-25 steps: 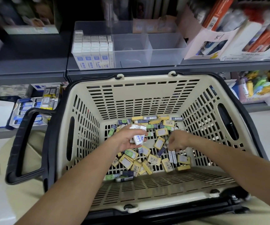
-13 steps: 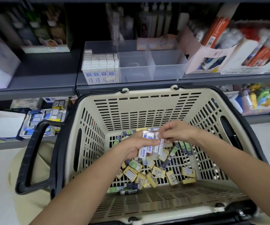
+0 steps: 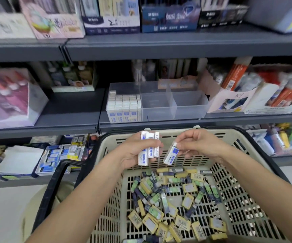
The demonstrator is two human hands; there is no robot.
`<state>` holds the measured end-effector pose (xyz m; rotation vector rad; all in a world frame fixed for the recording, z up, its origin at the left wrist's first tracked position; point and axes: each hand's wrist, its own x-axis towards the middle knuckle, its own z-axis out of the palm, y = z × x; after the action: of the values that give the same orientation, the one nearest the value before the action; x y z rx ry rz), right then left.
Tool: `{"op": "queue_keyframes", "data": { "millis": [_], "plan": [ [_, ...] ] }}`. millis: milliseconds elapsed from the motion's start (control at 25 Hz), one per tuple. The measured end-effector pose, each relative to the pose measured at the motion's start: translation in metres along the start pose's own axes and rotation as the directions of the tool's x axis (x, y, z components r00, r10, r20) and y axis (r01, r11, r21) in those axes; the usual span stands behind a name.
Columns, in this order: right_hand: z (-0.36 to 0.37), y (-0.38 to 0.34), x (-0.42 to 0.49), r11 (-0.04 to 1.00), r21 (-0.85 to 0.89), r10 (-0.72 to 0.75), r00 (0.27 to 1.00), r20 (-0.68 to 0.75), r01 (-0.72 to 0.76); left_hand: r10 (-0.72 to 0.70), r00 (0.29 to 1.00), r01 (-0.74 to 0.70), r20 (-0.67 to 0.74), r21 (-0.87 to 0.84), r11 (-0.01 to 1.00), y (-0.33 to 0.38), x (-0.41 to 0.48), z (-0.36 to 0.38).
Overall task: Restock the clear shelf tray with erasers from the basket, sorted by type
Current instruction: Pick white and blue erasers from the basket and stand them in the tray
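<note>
Over the far rim of the basket [image 3: 247,181], the left hand [image 3: 131,153] grips a bundle [image 3: 146,155] of white erasers. Its fingers are curled round the middles of the erasers. Three ends stick up above the fist, and I cannot tell whether more sit behind them in the palm.

Just to the right, also above the far rim, the right hand [image 3: 199,142] pinches a single eraser [image 3: 171,154] by its top end between thumb and fingertips. This eraser hangs tilted, with its lower end close to the bundle but apart from it. The sleeves carry blue print that is too blurred to read.

A loose heap [image 3: 173,199] lies on the basket floor, made up of yellow pieces and green-and-dark pieces, many of them overlapping. The bottom edge cuts off the nearest of them. Both forearms cover stretches of the basket's side walls. The black handle [image 3: 52,190] stands left of the basket, and its lower run disappears behind the left forearm.

The clear tray [image 3: 190,109] sits on the shelf beyond the basket, just above the far rim. White stock [image 3: 124,107] stands in tight rows in its left compartment, and the dividers to the right show faintly through the plastic. Reflections smear the tray's back wall.

The boxes [image 3: 264,95] beside the tray and on the shelves above the basket are blurred by motion, and their labels cannot be read.
</note>
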<state>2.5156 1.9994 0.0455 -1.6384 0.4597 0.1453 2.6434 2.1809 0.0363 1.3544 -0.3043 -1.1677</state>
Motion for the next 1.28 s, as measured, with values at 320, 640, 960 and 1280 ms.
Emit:
{"op": "queue_keyframes", "data": {
  "millis": [320,640,960,1280],
  "plan": [
    [0.023,-0.063,0.054,0.989,-0.016,-0.147,0.973,-0.18,0.146,0.228,0.938,-0.286,-0.26,-0.212,0.934,0.033,0.0,-0.047],
    [0.055,-0.127,0.164,0.943,-0.178,-0.327,0.88,-0.343,0.281,0.391,0.713,-0.455,-0.582,0.04,0.89,0.033,0.015,-0.079],
    [0.063,-0.132,0.238,0.878,-0.395,-0.384,0.892,-0.239,0.272,0.41,0.723,-0.465,-0.556,0.047,0.884,0.024,0.021,-0.087],
    [0.08,-0.126,0.256,0.743,-0.642,-0.285,0.957,-0.05,0.188,0.371,0.754,-0.47,-0.543,-0.05,0.881,0.027,0.016,-0.088]
  ]
}}
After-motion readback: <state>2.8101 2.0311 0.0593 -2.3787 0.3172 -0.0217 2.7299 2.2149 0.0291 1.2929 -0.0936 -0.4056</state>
